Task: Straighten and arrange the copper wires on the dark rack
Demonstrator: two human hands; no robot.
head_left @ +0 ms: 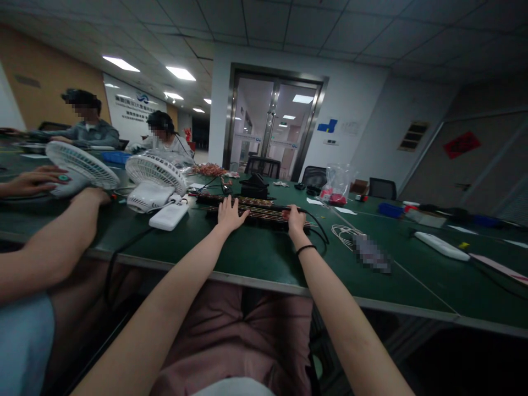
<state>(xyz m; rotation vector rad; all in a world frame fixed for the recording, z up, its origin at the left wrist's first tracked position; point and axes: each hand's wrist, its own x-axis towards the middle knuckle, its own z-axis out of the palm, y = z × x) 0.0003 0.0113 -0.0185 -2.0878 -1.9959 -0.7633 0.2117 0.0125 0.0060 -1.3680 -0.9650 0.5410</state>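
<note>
On the green table in front of me lies a long dark bundle of thin rods or wires (264, 213) with copper-coloured streaks, running left to right. My left hand (231, 216) rests on its left part, fingers stretched out and thumb apart. Around the right end of the bundle, my right hand (295, 221) is closed on a slim black corded thing, whose kind I cannot make out. Its black cord (322, 224) loops off to the right over the table. Right behind the bundle stands a black boxy object (253, 187).
Left of me are two white fans (155, 176) and a white power bank (169, 215). A co-worker's hands (41, 181) touch the farther fan. To the right lie a coiled white cable (343, 235) and a long white device (441, 245). Copper wire scraps (210, 169) are heaped behind.
</note>
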